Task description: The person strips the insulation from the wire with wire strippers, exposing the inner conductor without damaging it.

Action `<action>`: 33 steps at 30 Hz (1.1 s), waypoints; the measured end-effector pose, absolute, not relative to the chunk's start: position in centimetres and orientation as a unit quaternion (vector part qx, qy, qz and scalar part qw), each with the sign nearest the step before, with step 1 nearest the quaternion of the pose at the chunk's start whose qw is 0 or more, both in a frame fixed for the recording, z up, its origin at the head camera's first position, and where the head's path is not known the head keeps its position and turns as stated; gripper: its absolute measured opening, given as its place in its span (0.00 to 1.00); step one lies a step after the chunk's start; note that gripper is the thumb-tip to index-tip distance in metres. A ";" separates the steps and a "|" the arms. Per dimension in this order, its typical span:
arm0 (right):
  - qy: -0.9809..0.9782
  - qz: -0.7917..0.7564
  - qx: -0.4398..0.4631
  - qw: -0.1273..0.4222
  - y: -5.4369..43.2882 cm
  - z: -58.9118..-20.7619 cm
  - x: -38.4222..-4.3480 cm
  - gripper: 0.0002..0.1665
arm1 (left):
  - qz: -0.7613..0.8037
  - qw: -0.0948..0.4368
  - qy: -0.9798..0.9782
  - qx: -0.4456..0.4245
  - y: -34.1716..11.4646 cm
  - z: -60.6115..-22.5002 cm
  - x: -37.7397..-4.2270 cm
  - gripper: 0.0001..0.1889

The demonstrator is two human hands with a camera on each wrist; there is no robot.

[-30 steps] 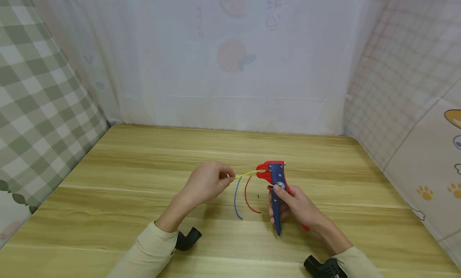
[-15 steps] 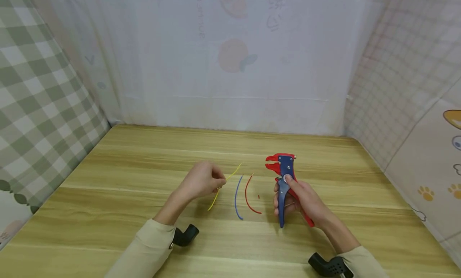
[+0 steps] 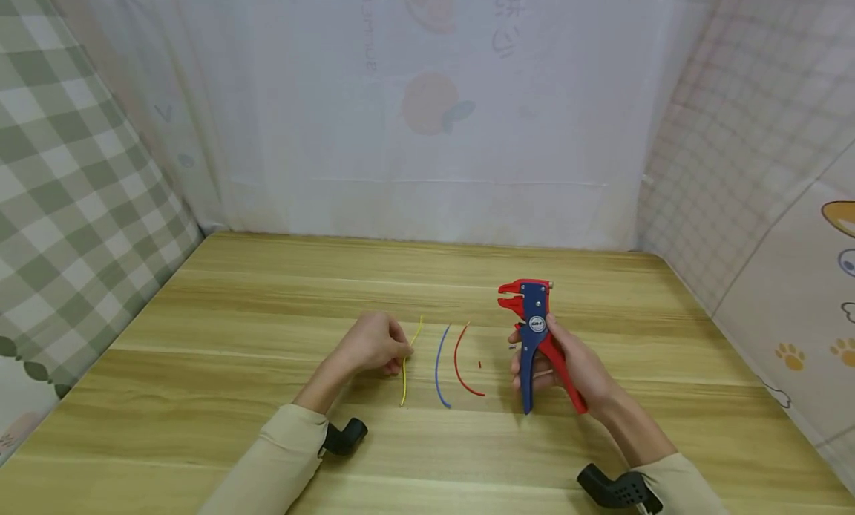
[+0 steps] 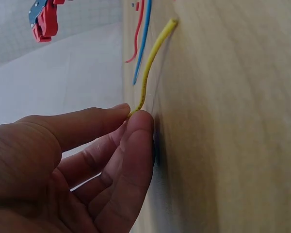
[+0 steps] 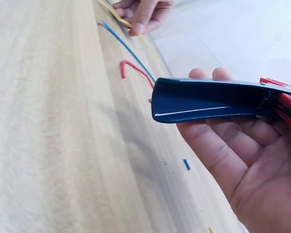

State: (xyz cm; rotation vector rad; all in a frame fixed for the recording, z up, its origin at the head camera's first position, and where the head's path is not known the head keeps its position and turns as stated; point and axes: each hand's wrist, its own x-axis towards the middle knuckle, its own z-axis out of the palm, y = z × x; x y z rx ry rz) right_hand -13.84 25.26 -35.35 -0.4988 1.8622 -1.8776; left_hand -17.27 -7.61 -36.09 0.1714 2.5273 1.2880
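Between thumb and index finger, my left hand (image 3: pixel 374 344) pinches a yellow wire (image 3: pixel 404 385) near its middle, low over the table. In the left wrist view one end of the yellow wire (image 4: pixel 146 75) curves away past the fingertips. My right hand (image 3: pixel 581 363) holds a wire stripper (image 3: pixel 534 311) with blue and red handles spread apart, its red jaws pointing left and parted. The right wrist view shows the blue handle (image 5: pixel 208 102) lying across the fingers. Between the hands, a blue wire (image 3: pixel 437 370) and a red wire (image 3: pixel 457 363) lie curved side by side.
A short red offcut (image 3: pixel 479 364) lies right of the red wire. Near the right hand are a blue offcut (image 5: pixel 186 164) and a yellow offcut (image 5: pixel 211 229). Cloth curtains (image 3: pixel 427 203) stand behind the wooden table (image 3: pixel 267 277) and along both sides.
The yellow wire has come out of the stripper's jaws. My left hand has carried it left and down beside the blue wire. The stripper has shifted right, and its handles have spread.
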 end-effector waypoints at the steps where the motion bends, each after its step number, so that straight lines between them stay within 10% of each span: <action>1: 0.675 -0.681 -0.178 0.223 25.3 -35.3 -13.9 0.39 | 0.447 0.150 0.880 0.057 -7.6 -36.2 -17.3 0.08; 33: 0.913 -0.391 0.048 0.104 28.9 -33.0 -13.8 0.34 | 0.353 0.091 0.928 0.078 -8.2 -33.5 -17.4 0.12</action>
